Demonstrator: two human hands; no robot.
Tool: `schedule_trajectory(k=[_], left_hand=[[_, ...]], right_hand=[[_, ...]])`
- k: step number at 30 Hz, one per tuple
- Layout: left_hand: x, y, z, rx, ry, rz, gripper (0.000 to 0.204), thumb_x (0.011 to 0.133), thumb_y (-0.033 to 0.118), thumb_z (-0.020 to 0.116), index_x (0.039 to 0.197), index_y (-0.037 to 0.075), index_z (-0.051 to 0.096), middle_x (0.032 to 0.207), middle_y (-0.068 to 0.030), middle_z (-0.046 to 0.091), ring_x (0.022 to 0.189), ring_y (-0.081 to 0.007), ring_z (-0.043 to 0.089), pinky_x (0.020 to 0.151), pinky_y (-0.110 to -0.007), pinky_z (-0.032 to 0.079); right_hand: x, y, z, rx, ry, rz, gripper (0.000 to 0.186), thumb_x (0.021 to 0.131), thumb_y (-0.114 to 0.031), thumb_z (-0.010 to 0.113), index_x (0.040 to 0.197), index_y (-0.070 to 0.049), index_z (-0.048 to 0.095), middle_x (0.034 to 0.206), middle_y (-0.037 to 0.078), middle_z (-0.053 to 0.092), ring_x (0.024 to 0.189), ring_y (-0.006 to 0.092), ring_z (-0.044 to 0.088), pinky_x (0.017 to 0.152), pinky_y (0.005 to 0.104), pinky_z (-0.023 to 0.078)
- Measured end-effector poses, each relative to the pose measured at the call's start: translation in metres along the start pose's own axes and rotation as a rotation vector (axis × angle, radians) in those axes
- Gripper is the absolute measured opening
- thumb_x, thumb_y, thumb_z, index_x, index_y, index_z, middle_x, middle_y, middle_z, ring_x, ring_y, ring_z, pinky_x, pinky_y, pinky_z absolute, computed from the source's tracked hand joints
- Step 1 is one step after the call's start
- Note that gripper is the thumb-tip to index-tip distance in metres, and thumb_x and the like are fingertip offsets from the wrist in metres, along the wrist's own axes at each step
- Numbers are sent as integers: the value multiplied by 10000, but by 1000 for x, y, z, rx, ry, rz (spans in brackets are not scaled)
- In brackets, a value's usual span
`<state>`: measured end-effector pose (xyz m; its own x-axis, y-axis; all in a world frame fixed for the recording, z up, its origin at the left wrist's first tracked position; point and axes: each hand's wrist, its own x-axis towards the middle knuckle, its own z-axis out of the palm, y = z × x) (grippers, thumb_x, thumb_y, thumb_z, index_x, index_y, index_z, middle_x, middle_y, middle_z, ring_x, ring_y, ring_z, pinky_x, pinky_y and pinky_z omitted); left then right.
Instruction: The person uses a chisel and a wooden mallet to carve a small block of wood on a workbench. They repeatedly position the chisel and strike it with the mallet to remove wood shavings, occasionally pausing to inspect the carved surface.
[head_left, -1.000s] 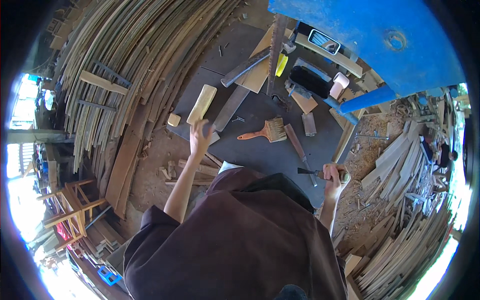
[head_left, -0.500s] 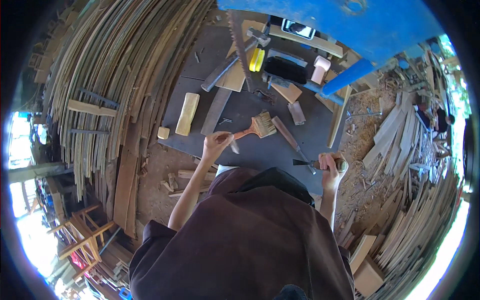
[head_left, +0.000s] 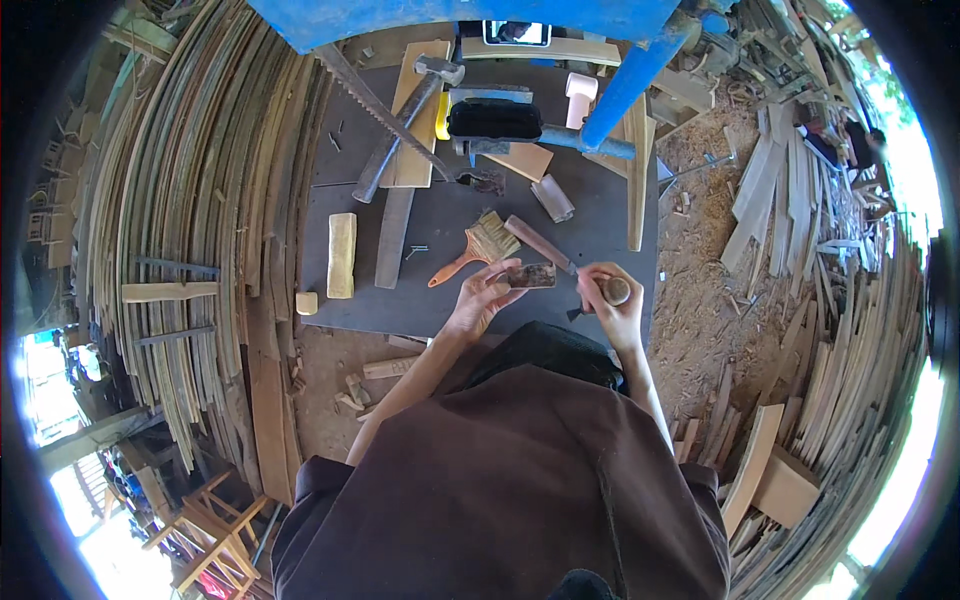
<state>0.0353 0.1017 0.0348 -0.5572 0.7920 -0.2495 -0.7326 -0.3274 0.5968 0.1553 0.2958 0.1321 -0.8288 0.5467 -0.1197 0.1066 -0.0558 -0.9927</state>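
My left hand point(head_left: 482, 300) pinches a small rectangular block point(head_left: 533, 276), dark and mottled, by its left end. My right hand point(head_left: 612, 296) is closed around a wood-handled tool point(head_left: 616, 291), the handle's round end facing up. Its dark, flared blade point(head_left: 575, 313) pokes out below the fingers, toward my left; I cannot tell its exact kind. Just beyond both hands, a long chisel-like tool point(head_left: 540, 243) with a brown handle lies on the dark tabletop point(head_left: 300, 318). A wide paintbrush point(head_left: 492, 238) with an orange-brown handle rests beside it, past my left hand.
Blue metal point(head_left: 470, 18) with a slanting post point(head_left: 632, 92) overhangs the far side. A hammer point(head_left: 410, 125), a toothed saw blade point(head_left: 375, 110), a yellowish block point(head_left: 342, 255) and a dark tray point(head_left: 494, 120) occupy the table. Stacked boards point(head_left: 200, 250) line the left; shavings cover the floor point(head_left: 690, 260) rightward.
My left hand has left the brush's handle end and come rightward, the block now in plain view. My right hand has moved inward, its tool turned from sideways to handle-end up. The view has shifted.
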Motion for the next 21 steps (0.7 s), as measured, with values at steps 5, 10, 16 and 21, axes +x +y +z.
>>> schedule_trajectory(k=[5,10,16,21], left_hand=[[-5,18,16,123,6,-21,423,880,40,632,1267,-39,482,1288,-119,509,1176,-231,554,1022,-378,492],[-11,25,22,137,-19,22,399,878,-12,605,1262,-8,496,1307,-116,513,1175,-226,549,1026,-381,472],[-9,26,27,349,-43,146,403,845,-29,674,1221,-1,530,1227,-108,581,1145,-167,557,997,-320,456],[-15,30,33,415,39,97,405,830,12,724,1194,-12,545,1189,-100,603,1103,-147,574,977,-314,465]], right_hand=[[4,8,4,-210,-98,-14,228,836,-59,716,1051,1,672,857,54,693,767,77,614,679,239,493],[8,11,9,-153,-148,-43,245,813,-59,735,1045,-18,671,850,70,700,801,79,629,706,241,496],[7,13,9,-181,-179,-24,232,812,-50,734,1034,-22,669,855,64,696,811,82,633,714,245,498],[5,12,8,-180,-194,-12,265,816,-63,737,1070,-37,666,855,49,681,804,75,608,716,243,485]])
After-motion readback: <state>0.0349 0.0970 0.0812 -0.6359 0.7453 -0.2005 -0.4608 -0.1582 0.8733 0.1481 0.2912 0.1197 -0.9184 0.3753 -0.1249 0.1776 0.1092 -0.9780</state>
